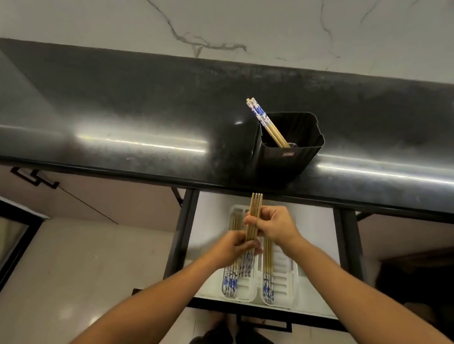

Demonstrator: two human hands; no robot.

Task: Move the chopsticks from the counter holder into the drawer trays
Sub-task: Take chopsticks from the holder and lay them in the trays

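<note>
While left hand point(235, 249) and right hand point(276, 225) grip a tan chopstick bundle point(255, 204), black plastic holder point(283, 162): few left
White drawer trays point(285, 267): part-filled

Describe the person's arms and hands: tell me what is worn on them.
Nothing is worn that shows. The left arm and right arm are bare right to the picture's edge, with no sleeve or cuff in view. The left hand and right hand are ungloved; no watch, bracelet or ring can be seen.
</note>
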